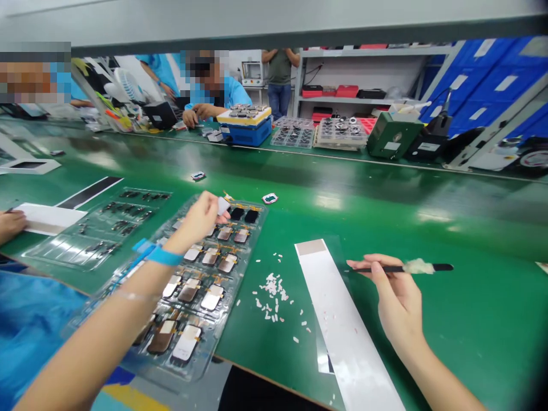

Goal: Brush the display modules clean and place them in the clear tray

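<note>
My left hand (200,218) is over the far end of a clear plastic tray (252,240) and pinches a small pale flat part (223,205). The tray holds rows of small rectangular screen-like parts (213,297), some pale, some dark. A blue wrist strap (160,254) sits on my left wrist. My right hand (396,297) is to the right, above the green bench, fingers closed on black tweezers (428,267) with a white wad wrapped round them. Between the hands lie a long white strip (342,331) and a scatter of tiny white bits (272,297).
A second clear tray (60,251) with dark small parts lies at the left, beside white paper (49,218) and another person's hand (11,224). Across the green conveyor (385,194), people work near a blue box (245,130), part trays (340,134) and a green machine (391,137).
</note>
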Available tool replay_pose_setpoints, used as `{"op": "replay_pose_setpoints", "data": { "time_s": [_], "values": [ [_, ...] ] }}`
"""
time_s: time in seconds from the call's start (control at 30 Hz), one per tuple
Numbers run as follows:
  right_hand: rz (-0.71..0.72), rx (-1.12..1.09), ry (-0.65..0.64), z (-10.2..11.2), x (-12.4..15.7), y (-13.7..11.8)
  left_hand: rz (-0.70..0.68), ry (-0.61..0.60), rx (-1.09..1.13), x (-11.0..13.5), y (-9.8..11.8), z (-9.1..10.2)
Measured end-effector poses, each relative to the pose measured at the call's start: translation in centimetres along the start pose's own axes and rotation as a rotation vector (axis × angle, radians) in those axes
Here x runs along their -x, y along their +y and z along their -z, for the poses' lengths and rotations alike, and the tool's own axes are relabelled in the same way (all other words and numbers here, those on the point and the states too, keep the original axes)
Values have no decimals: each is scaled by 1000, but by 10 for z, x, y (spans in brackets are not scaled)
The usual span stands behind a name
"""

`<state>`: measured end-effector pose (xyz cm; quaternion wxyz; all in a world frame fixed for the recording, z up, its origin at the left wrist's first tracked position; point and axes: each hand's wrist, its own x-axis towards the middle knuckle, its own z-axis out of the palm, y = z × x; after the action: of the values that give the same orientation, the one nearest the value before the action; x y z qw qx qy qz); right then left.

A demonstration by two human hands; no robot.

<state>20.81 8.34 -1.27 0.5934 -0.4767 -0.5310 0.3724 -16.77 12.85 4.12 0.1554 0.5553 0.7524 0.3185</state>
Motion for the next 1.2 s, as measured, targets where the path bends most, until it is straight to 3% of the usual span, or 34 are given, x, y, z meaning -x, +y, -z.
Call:
{"op": "replay_pose_setpoints", "data": {
  "time_s": [0.2, 0.3, 0.4, 0.53, 0.7, 0.93, 1.07, 1.2],
  "values": [
    [319, 163, -277, 4, 22, -51, -296, -350, 272, 150, 71, -20],
    [482, 213, -436, -5, 32, -73, -301, -414, 456, 191, 87, -40],
    [580, 285, -505, -17, 36, -69, -232, -414, 638, 197, 90, -69],
    [623, 442, -491, -20, 35, -44, -132, -411, 743, 189, 85, -97],
    [650, 537, -485, -18, 37, -31, -127, -392, 790, 187, 77, -107],
    [653, 662, -523, -24, 41, -23, -232, -257, 532, 184, 75, -112],
    [416, 561, -506, -27, 38, -21, -214, -266, 557, 183, 74, -114],
    [132, 353, -567, -27, 30, -22, -39, -150, 742, 185, 70, -115]
  ]
}}
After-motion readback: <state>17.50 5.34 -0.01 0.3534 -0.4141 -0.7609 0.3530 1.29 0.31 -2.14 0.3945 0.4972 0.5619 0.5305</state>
